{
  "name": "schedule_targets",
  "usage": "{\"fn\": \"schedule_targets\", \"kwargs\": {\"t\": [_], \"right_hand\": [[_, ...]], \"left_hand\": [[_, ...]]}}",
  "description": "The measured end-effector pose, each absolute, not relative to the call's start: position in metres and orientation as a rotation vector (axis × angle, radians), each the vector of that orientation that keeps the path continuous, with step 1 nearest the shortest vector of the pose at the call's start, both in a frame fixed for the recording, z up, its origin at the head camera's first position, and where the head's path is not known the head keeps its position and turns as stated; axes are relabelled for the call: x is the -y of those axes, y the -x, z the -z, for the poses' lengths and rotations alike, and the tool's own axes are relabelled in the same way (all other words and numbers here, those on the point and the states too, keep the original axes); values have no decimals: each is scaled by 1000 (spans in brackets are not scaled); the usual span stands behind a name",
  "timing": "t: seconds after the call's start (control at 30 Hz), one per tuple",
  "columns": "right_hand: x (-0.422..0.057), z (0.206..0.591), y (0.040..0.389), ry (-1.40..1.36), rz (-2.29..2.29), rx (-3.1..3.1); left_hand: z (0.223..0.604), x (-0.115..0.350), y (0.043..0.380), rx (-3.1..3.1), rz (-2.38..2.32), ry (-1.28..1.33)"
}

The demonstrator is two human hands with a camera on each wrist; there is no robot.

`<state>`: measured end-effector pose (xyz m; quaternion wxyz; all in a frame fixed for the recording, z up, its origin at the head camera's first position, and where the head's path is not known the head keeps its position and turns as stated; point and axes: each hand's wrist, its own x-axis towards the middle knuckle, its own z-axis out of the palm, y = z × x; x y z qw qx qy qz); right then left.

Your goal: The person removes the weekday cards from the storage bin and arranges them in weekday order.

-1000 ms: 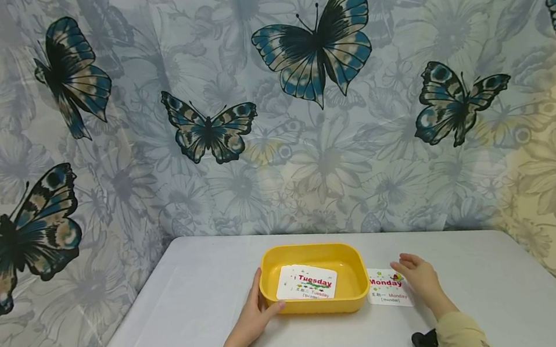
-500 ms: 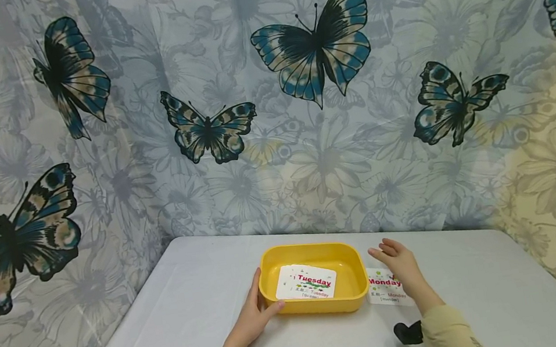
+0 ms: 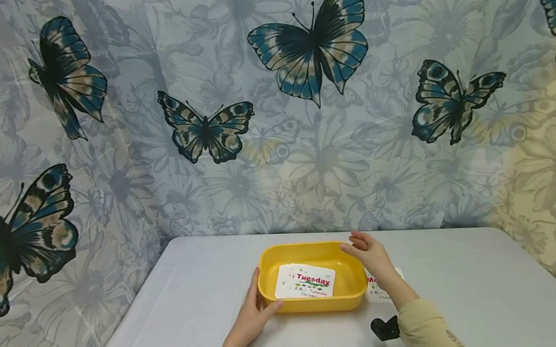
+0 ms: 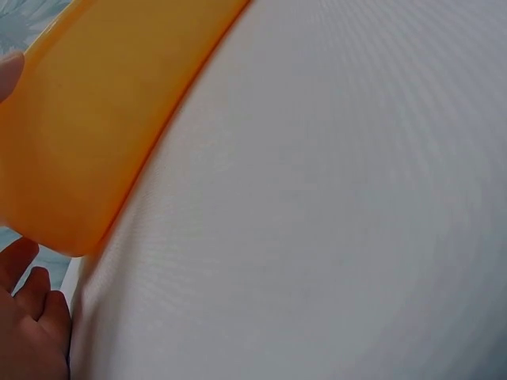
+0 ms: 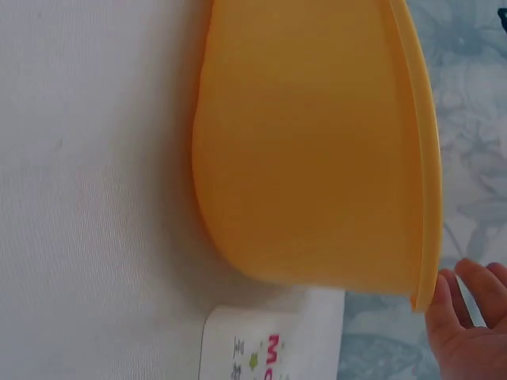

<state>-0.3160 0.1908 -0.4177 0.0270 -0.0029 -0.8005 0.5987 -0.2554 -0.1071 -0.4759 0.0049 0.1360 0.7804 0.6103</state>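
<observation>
A yellow plastic tray stands mid-table, a white flashcard reading "Tuesday" lying inside it. My left hand holds the tray's left end, thumb at the front rim and fingers along the side wall. In the left wrist view the thumb overlaps the tray's upper edge. At the right end, my right hand reaches over the "Monday" flashcard, which it partly hides. The right wrist view has the right hand's fingertips right at the rim, with nothing held.
A white cloth covers the table. Behind it hangs a floral backdrop with printed butterflies. Black wrist devices are worn on both forearms.
My right hand has moved left and away from me, from beside the "Monday" flashcard to the tray's right rim. The left hand keeps its place on the tray.
</observation>
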Motion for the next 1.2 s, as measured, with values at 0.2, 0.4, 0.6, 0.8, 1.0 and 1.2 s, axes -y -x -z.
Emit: {"fn": "schedule_targets", "kwargs": {"t": [0.2,0.4,0.6,0.8,1.0,1.2], "right_hand": [[-174,423,318,-58,-1876,2469],[-159,427,319,-82,-1840,2528],[-151,435,318,-126,-1861,2556],[-145,442,317,-134,-1824,2634],[-143,448,320,-92,-1766,2718],[-140,451,322,-35,-1727,2766]], "left_hand": [[476,106,255,-2471,-1894,-418],[476,107,255,-2464,-1901,-419],[477,107,256,-2459,-1902,-435],[478,107,256,-2461,-1908,-423],[478,107,256,-2463,-1911,-421],[477,107,255,-2467,-1899,-435]]}}
